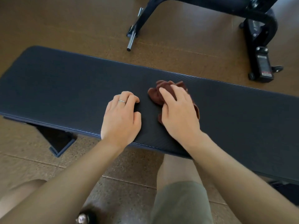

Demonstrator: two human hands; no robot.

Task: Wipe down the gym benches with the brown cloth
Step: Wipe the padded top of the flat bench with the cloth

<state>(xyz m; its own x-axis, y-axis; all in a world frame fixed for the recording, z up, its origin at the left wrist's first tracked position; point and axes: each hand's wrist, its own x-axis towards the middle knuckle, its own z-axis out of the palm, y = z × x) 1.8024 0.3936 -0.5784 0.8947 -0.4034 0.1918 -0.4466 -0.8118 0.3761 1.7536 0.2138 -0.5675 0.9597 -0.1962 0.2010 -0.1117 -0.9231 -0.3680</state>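
Observation:
A long dark blue padded gym bench runs across the view from left to right. A crumpled brown cloth lies on the pad near its middle. My right hand lies on top of the cloth and presses it onto the pad, fingers spread over it. My left hand, with a ring on one finger, rests on the bare pad just left of the cloth, fingers curled, holding nothing.
A black machine frame with a chrome peg stands on the brown floor beyond the bench. The bench's dark foot shows under its near left side. My legs are close to the near edge.

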